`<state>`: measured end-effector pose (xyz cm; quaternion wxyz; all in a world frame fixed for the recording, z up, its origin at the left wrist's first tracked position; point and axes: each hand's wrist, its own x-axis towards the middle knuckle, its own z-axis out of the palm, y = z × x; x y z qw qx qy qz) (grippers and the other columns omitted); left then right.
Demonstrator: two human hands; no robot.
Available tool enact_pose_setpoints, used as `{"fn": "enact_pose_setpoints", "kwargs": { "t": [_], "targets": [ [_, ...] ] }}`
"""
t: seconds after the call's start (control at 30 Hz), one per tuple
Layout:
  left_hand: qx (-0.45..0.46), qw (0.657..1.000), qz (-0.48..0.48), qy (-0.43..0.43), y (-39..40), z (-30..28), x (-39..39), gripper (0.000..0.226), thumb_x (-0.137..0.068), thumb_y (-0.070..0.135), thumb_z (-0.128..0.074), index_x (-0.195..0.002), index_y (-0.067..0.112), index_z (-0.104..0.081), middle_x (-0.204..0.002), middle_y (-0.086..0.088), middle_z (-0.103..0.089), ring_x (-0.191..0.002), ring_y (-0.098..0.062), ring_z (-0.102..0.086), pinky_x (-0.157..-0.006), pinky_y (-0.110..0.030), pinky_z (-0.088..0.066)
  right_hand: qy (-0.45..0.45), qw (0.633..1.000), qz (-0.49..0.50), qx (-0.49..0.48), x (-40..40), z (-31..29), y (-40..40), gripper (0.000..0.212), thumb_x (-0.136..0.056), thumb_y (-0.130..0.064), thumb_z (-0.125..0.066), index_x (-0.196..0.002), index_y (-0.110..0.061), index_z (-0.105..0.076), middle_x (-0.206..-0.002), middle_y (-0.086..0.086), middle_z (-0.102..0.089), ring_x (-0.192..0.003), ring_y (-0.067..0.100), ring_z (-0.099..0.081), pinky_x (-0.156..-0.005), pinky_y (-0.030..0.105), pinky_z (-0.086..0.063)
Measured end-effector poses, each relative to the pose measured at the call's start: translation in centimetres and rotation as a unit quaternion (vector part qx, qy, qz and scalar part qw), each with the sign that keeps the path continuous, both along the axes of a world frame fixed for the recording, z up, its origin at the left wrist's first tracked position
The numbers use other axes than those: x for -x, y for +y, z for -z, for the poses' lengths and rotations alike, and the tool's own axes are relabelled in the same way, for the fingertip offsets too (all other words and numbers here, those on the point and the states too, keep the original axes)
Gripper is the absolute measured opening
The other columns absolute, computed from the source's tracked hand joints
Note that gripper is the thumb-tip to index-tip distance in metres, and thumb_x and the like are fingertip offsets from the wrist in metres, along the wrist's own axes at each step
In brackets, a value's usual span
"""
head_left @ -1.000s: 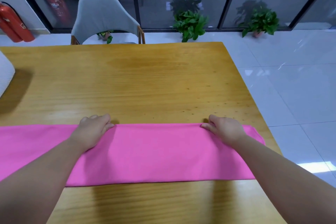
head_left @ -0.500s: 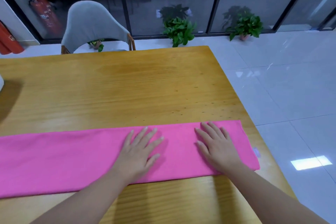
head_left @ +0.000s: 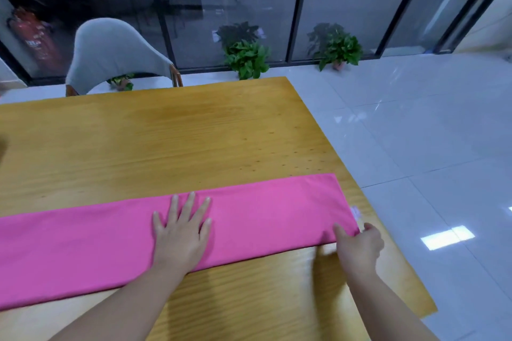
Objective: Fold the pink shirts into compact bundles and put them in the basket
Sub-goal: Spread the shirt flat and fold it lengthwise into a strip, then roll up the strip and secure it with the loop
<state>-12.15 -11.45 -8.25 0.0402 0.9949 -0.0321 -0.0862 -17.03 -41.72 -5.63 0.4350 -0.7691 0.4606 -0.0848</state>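
Left hand [head_left: 181, 232] presses flat, fingers spread, pinning the long folded pink cotton shirt [head_left: 263, 207]; right hand [head_left: 360, 246] pinches its near-right corner, probably to fold.

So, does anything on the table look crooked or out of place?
Only a small white tag sticking out past the right end of the pink shirt, beside the right hand. Otherwise the strip lies flat.

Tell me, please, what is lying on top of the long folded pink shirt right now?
On the long folded pink shirt, the left hand rests flat with fingers spread. The right hand pinches its near right corner; the cloth hides those fingertips.
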Motion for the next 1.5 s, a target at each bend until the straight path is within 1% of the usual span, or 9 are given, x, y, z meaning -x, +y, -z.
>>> {"fn": "enact_pose_setpoints", "kwargs": {
  "t": [0.17,0.37,0.7,0.8,0.93,1.03,1.17,1.4,1.5],
  "targets": [
    [0.055,0.997,0.048,0.004,2.4,-0.1,0.8,0.078,-0.074,0.064,0.01,-0.149,0.043,-0.004,-0.158,0.013,0.007,-0.143,-0.008,0.015,-0.116,-0.046,0.003,-0.047,0.982,0.077,-0.168,0.3,-0.7,1.4,0.063,-0.083,-0.015,-0.067,-0.133,0.01,-0.037,-0.11,0.018,-0.053,-0.087,0.029,-0.057,-0.071,0.032,-0.045],
    [0.046,0.999,0.003,-0.027,7.2,-0.2,2.9,0.08,-0.075,0.06,0.015,-0.149,0.035,-0.002,-0.157,0.014,0.004,-0.137,0.0,0.018,-0.115,-0.036,0.009,-0.076,0.931,0.054,-0.352,-1.3,-1.4,4.1,0.015,-0.089,-0.019,-0.064,-0.088,-0.015,-0.049,-0.059,0.003,-0.038,-0.044,0.013,-0.034,-0.032,0.017,-0.022],
    [0.038,0.996,0.053,0.062,10.5,-0.6,5.2,0.101,-0.049,0.075,0.043,-0.142,0.05,0.013,-0.153,0.014,0.023,-0.135,-0.009,0.031,-0.113,-0.036,0.014,-0.232,0.943,0.031,-0.236,-3.5,-7.1,10.9,0.018,-0.082,-0.021,-0.058,-0.097,-0.011,-0.056,-0.092,0.001,-0.061,-0.082,0.017,-0.058,-0.08,0.037,-0.047],
    [0.054,0.988,0.059,0.133,9.4,-2.1,4.6,0.088,-0.071,0.083,0.006,-0.149,0.043,-0.002,-0.159,0.004,0.012,-0.14,-0.011,0.021,-0.116,-0.039,0.004,-0.286,0.935,-0.026,-0.209,-3.4,-11.1,13.1,0.004,-0.09,-0.017,-0.055,-0.086,-0.017,-0.056,-0.083,-0.004,-0.057,-0.073,0.007,-0.053,-0.075,0.029,-0.042],
    [0.46,0.861,-0.057,0.21,8.0,-8.9,2.4,0.05,-0.092,0.06,-0.04,-0.121,0.023,-0.055,-0.125,0.005,-0.053,-0.123,-0.01,-0.046,-0.107,-0.031,-0.035,-0.308,0.928,-0.158,-0.139,-3.3,-15.4,17.7,0.019,-0.09,-0.013,-0.056,-0.072,-0.015,-0.05,-0.068,-0.003,-0.048,-0.058,0.006,-0.045,-0.05,0.018,-0.036],
    [0.664,0.719,-0.149,0.14,9.2,-16.0,0.9,0.039,-0.097,0.05,-0.032,-0.12,0.025,-0.052,-0.128,0.005,-0.056,-0.12,-0.017,-0.054,-0.088,-0.036,-0.046,-0.344,0.877,-0.327,-0.082,-2.7,-17.7,23.3,0.009,-0.08,-0.017,-0.057,-0.074,-0.011,-0.052,-0.068,-0.001,-0.047,-0.055,0.004,-0.043,-0.052,0.02,-0.036],
    [0.778,0.594,-0.155,0.134,16.4,-23.1,-0.4,0.094,-0.063,0.085,-0.038,-0.13,0.019,-0.046,-0.124,-0.007,-0.061,-0.095,-0.031,-0.066,-0.08,-0.049,-0.054,-0.341,0.746,-0.568,0.062,-2.2,-17.5,30.8,0.008,-0.074,-0.013,-0.055,-0.076,-0.021,-0.054,-0.1,-0.003,-0.054,-0.089,0.005,-0.053,-0.076,0.014,-0.041],
    [0.623,0.681,-0.309,0.228,31.9,-15.0,4.0,0.064,-0.048,0.05,-0.085,-0.093,0.009,-0.067,-0.08,-0.01,-0.071,-0.067,-0.022,-0.068,-0.069,-0.036,-0.057,-0.045,0.519,-0.799,0.302,0.5,-9.4,41.5,0.063,-0.09,-0.019,-0.054,-0.147,-0.022,-0.027,-0.159,0.003,-0.011,-0.146,0.023,-0.012,-0.117,0.049,-0.012],
    [0.541,0.711,-0.384,0.234,34.0,-9.3,6.0,0.06,-0.069,0.043,-0.077,-0.115,0.007,-0.062,-0.099,-0.006,-0.071,-0.088,-0.023,-0.067,-0.088,-0.04,-0.051,0.031,0.498,-0.789,0.36,1.9,-6.2,41.3,0.073,-0.092,-0.021,-0.054,-0.152,-0.026,-0.012,-0.16,0.003,-0.004,-0.147,0.024,0.0,-0.116,0.053,-0.002]
  ]
}}
